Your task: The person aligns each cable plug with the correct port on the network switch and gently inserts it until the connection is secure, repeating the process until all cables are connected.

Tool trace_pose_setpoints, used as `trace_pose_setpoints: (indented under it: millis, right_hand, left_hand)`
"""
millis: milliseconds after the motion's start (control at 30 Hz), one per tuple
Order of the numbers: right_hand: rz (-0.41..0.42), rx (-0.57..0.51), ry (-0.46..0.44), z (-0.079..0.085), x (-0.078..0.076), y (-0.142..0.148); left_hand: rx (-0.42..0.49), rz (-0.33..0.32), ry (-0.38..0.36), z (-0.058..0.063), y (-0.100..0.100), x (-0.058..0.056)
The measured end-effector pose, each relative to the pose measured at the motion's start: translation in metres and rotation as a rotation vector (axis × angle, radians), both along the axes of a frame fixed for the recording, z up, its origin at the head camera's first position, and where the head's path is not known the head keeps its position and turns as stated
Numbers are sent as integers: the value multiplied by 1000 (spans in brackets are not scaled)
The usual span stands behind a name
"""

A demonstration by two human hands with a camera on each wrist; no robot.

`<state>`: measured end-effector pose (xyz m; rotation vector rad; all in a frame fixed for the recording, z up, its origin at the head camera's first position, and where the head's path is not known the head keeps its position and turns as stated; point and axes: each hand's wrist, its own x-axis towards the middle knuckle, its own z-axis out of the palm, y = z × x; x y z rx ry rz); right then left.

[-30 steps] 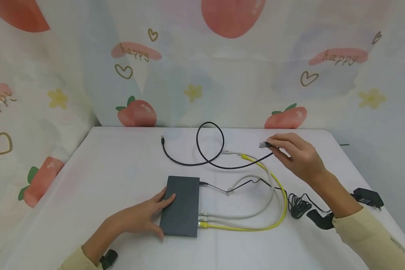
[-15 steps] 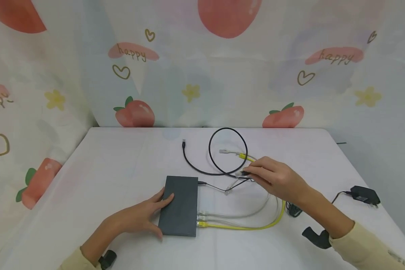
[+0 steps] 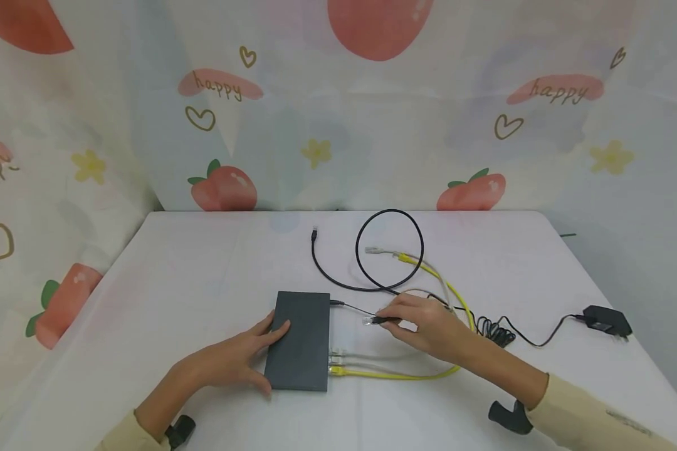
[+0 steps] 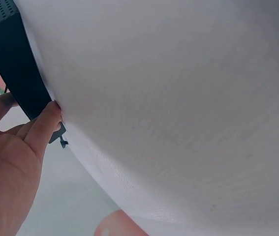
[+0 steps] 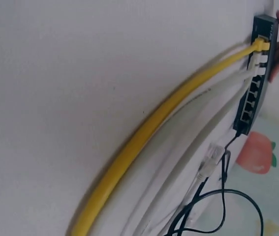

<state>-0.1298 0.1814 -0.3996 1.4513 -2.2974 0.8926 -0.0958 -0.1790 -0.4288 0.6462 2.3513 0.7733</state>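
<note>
A dark grey network switch [image 3: 299,351] lies flat on the white table. My left hand [image 3: 234,360] rests at its left side, one finger on the top face and the thumb by the near corner. In the left wrist view, fingers [image 4: 43,128] lie along the side of the casing. My right hand [image 3: 423,322] pinches the plug [image 3: 379,320] of a black Ethernet cable [image 3: 356,288], right of the switch. The clear tip points toward the port side. A yellow plug [image 5: 261,45] and two pale plugs sit in the ports; several other ports show bare.
The black cable's loop and other plug [image 3: 314,234] lie at the back. A yellow cable [image 3: 395,376] and pale cables curve right, with a loose clear plug [image 5: 210,160] near the switch. A black power adapter [image 3: 606,321] with a bundled cord [image 3: 496,332] lies at the right.
My right hand has moved left and toward me with the black cable's plug, closer to the switch. The cable's loop has shifted right. My left hand has kept its place.
</note>
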Motion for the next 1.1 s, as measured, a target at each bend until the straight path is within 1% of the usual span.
trace_pose_setpoints:
  millis: [133,267,500,667,767,933,1100]
  right_hand:
    - [-29,-10,-76,-9,4,-6]
    - [-65,3,-139,-18,8,-11]
    - [-111,33,-280,-35,12,-18]
    - [-122,29,-322,-44,13,-23]
    - [-147,20,-345,-48,14,-27]
    - [-203,46,-401,-49,14,-34]
    - [-216,78,-438,-49,13,-39]
  left_hand:
    - [-14,9,-6,-1,1,0]
    - [-15,6,-1,-1,0,0]
    - [-5,-6,15,-2,0,-1]
    - [5,-12,18,-3,0,0]
    - [11,-10,16,-4,0,0]
    - [11,-5,13,-4,0,0]
    - [-2,-5,13,-3,2,0]
